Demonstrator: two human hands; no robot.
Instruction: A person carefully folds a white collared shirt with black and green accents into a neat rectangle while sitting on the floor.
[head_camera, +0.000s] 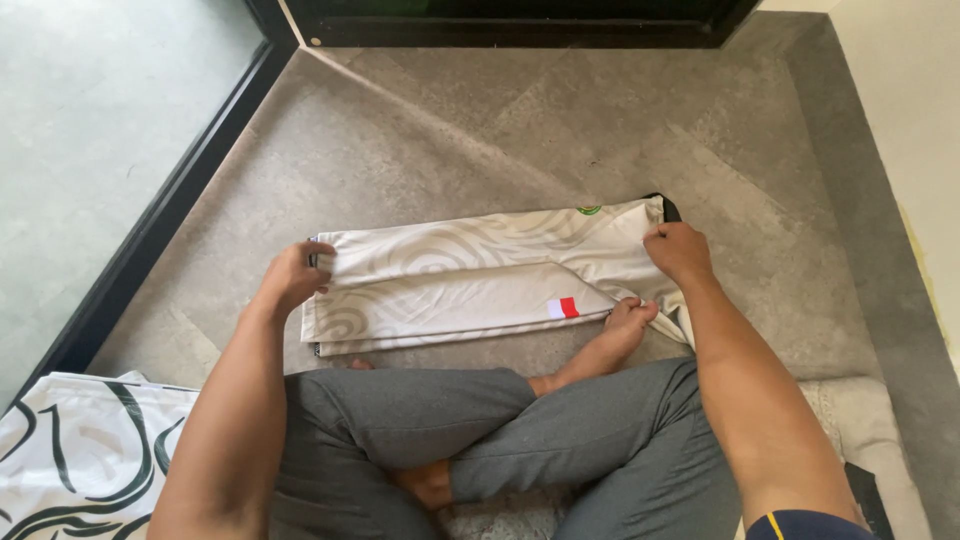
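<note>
White patterned garment (470, 275) lies folded on grey floor (450, 120); left hand (292, 277) and right hand (678, 250) pinch opposite ends. Keeping both edges taut and aligned gives an even fold.

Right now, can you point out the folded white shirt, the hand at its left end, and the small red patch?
Folded white shirt (450, 270), head view, middle of the fabric.
Left hand (295, 275), head view, back of the hand.
Red patch (568, 307), head view, its centre.

This looks like a home. The grey tiled floor (480, 110) meets a black door frame (150, 230), and a person sits cross-legged and barefoot by a soft rug (870, 420).
</note>
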